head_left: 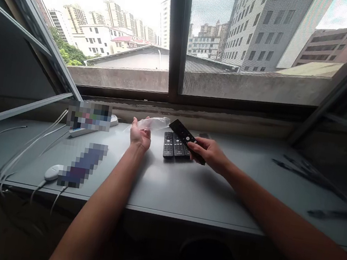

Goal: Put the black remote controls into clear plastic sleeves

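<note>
A clear plastic bag (156, 124) is in my left hand (140, 136), whose fingers are curled up around its near end. My right hand (207, 151) grips a black remote control (181, 131) by its lower end, tilted with its far end toward the upper left. Below that remote, several black remotes lie side by side on the grey desk; the leftmost remote (168, 146) and the one beside it (178, 146) show their buttons, while the right one is partly hidden by the held remote and my right hand.
On the grey desk (183, 192), a white power strip (88, 130) and cables are at the left, near a round white charger (53, 172) and a blurred-out dark object (85, 166). Dark thin items (310, 176) lie at the right. A window stands behind.
</note>
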